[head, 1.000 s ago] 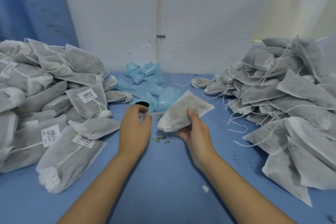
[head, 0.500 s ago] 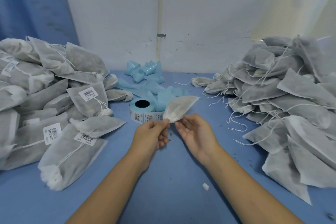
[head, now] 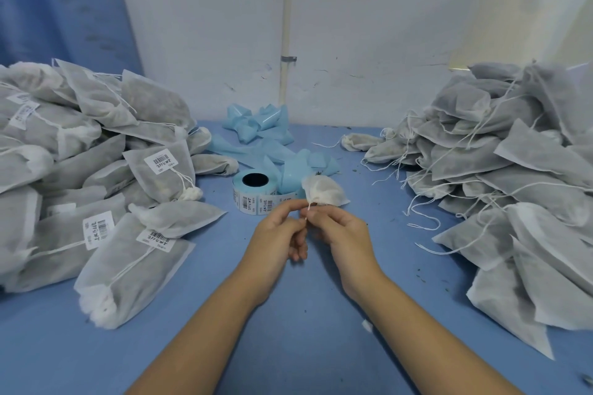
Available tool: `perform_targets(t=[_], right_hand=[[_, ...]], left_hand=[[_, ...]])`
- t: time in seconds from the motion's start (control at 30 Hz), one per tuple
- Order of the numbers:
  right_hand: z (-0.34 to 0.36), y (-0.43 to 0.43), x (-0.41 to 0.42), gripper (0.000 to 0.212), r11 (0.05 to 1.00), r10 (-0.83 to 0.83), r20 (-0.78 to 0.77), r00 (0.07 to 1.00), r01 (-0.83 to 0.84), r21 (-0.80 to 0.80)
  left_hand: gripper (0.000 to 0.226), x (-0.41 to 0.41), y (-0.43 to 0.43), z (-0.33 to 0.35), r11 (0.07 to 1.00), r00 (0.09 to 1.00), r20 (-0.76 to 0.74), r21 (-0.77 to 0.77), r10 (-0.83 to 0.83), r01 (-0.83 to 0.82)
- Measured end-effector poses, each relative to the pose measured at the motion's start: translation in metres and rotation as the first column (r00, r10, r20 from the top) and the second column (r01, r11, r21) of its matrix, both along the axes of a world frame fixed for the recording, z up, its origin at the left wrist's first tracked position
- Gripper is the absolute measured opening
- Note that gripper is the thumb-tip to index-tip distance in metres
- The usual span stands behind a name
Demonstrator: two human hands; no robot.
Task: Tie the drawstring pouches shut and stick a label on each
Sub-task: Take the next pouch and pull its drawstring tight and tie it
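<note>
White labels with a black barcode and a line of characters too small to read sit on several pouches in the left pile (head: 96, 176), and the same print shows on the outer wrap of the label roll (head: 255, 191), which stands on end on the blue table (head: 288, 346) in front of loose pale-blue backing strips (head: 256, 125). Both forearms reach forward to the table's middle. The left hand (head: 276, 234) and right hand (head: 345, 234) meet, each pinching the thin white drawstring (head: 308, 210) between thumb and fingertips, other fingers curled. The small pouch (head: 324, 191) hangs from that string just above the hands, its gathered neck down, beside the roll. Its contents look pale brown through the fabric. The right pile (head: 513, 170) holds grey pouches with loose strings trailing and no labels showing.
</note>
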State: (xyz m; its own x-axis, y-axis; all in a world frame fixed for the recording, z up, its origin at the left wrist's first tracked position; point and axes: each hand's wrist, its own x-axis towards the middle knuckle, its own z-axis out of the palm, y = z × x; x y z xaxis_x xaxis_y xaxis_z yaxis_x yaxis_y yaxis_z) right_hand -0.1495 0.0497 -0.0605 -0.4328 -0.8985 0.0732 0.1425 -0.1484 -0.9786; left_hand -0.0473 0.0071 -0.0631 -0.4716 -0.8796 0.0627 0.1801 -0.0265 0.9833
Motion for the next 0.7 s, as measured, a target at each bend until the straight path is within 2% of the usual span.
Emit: perform_targets(t=[0.2,0.27,0.37,0.5,0.6,0.7], right_hand=[[0.0,-0.002,-0.005,0.019,0.998,-0.067,0.164,0.984,0.065,0.017],[0.0,-0.003,-0.007,0.02,0.997,-0.08,0.215,0.973,0.077,0.021],[0.002,-0.004,-0.01,0.02,0.996,-0.086,0.323,0.942,0.085,0.015],[0.001,-0.005,-0.014,0.018,0.998,-0.059,0.402,0.914,0.063,0.003],[0.001,-0.005,-0.015,0.015,1.0,0.016,0.397,0.918,-0.004,-0.029],[0.002,-0.004,-0.015,0.017,0.997,0.075,0.366,0.928,-0.064,-0.044]], left_hand=[[0.043,-0.01,0.009,0.003,0.995,0.994,0.111,-0.102,0.012,-0.001],[0.046,-0.012,0.01,0.005,0.996,0.991,0.133,-0.091,0.01,0.002],[0.044,-0.014,0.011,0.006,0.999,0.992,0.123,-0.038,-0.014,0.019],[0.038,-0.017,0.012,0.004,0.997,0.983,0.184,-0.075,0.018,-0.004],[0.023,-0.01,0.01,-0.004,0.957,0.947,0.289,-0.282,0.144,-0.06],[0.012,0.0,0.003,-0.011,0.827,0.834,0.406,-0.552,0.373,-0.101]])
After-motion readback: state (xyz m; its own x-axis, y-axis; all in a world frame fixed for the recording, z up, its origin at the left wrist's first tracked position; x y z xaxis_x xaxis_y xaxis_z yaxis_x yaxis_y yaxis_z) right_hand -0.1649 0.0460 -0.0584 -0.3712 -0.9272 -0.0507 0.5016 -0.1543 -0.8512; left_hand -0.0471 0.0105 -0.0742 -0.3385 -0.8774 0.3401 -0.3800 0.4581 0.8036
